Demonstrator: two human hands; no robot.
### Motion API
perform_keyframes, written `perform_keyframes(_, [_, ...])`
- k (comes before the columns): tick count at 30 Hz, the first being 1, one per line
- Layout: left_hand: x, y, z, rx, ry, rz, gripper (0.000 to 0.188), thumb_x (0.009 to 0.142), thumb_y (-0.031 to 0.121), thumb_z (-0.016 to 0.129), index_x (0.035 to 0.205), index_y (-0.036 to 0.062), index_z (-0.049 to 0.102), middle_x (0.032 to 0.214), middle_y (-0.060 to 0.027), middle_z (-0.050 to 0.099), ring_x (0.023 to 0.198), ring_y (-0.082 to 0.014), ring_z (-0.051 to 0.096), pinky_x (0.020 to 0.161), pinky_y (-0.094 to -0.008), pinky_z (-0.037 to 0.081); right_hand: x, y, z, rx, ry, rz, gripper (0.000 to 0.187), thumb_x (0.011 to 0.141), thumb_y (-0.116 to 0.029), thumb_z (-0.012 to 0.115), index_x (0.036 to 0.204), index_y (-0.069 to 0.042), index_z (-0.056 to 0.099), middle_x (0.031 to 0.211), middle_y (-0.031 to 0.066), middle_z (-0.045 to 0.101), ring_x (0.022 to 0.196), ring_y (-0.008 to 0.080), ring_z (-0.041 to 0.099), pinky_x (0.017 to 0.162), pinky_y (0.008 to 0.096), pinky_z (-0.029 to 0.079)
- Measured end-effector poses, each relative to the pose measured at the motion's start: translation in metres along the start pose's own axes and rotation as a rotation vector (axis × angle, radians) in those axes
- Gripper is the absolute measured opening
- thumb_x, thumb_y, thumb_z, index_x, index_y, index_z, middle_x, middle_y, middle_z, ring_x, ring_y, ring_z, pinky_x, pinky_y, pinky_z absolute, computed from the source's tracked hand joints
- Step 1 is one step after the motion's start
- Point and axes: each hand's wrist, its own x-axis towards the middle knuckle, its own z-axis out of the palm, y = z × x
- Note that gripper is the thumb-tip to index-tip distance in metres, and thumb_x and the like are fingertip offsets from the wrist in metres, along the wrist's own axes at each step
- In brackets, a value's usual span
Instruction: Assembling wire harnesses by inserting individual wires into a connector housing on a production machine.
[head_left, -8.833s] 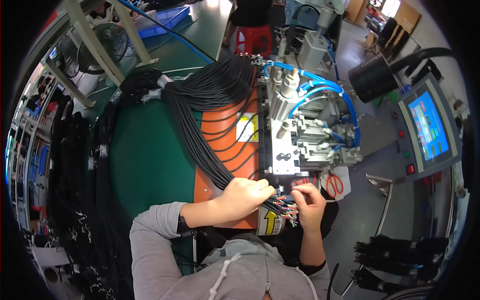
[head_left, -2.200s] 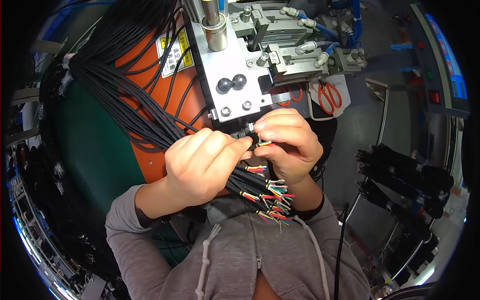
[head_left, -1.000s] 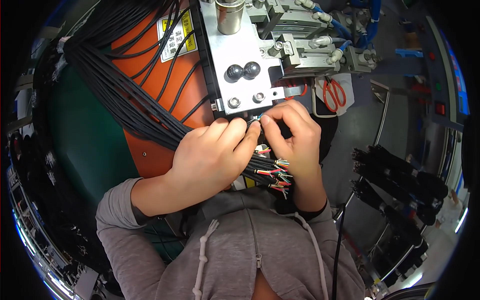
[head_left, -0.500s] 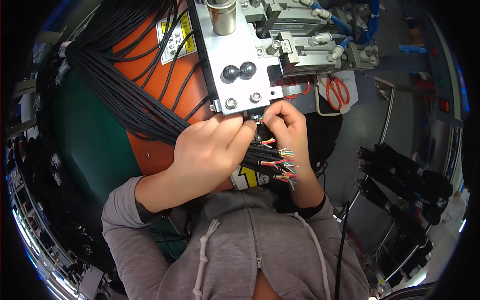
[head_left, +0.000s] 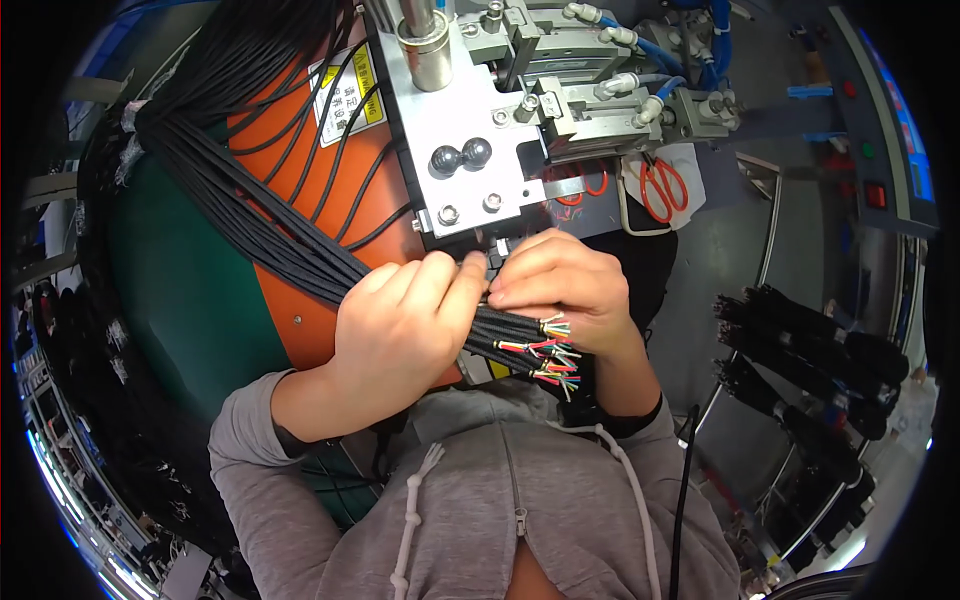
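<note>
- Under the fingers, the left hand (head_left: 405, 325) is closed around the black cable bundle (head_left: 250, 215).
- Right hand (head_left: 560, 290) fingers pinch one wire just below the metal machine plate (head_left: 455, 150); coloured wire ends (head_left: 550, 350) fan out beneath it.

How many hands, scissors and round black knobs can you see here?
Hands: 2 (left hand, right hand), both at the bundle of black cables
Scissors with red handles: 1
Round black knobs on the grey metal plate: 2
Total: 5
</note>
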Motion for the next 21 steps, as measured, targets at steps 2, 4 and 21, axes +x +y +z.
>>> perform_keyframes(2, [0.008, -0.004, -0.002, -0.141, 0.224, 0.136, 0.033, 0.071, 0.010, 0.064, 0.103, 0.0019, 0.067, 0.088, -0.0042, 0.059, 0.069, -0.0138, 0.060, 0.057, -0.0259, 0.043, 0.000, -0.006, 0.002, 0.030, 0.065, 0.008, 0.019, 0.070, 0.000, 0.077, 0.086, -0.001, 0.065, 0.080, 0.0071, 0.063, 0.077, 0.0212, 0.061, 0.070, 0.0303, 0.048])
perform_keyframes(4, [0.009, -0.006, -0.002, -0.209, 0.335, 0.206, 0.034, 0.072, 0.011, 0.064, 0.105, 0.0011, 0.067, 0.090, -0.0056, 0.059, 0.069, -0.0145, 0.061, 0.057, -0.0257, 0.043, -0.001, -0.010, 0.004, 0.097, 0.186, 0.026, 0.018, 0.069, 0.001, 0.077, 0.082, -0.001, 0.066, 0.082, 0.0081, 0.064, 0.077, 0.0214, 0.061, 0.069, 0.0312, 0.048])
perform_keyframes(21, [0.004, -0.010, 0.010, -0.254, 0.449, 0.213, 0.030, 0.070, 0.010, 0.065, 0.098, -0.0019, 0.065, 0.079, -0.0063, 0.060, 0.063, -0.0139, 0.059, 0.049, -0.0231, 0.043, 0.011, -0.027, 0.025, -0.116, 0.525, -0.028, 0.032, 0.066, 0.005, 0.080, 0.091, -0.002, 0.061, 0.082, 0.0127, 0.065, 0.072, 0.0217, 0.062, 0.067, 0.0326, 0.050])
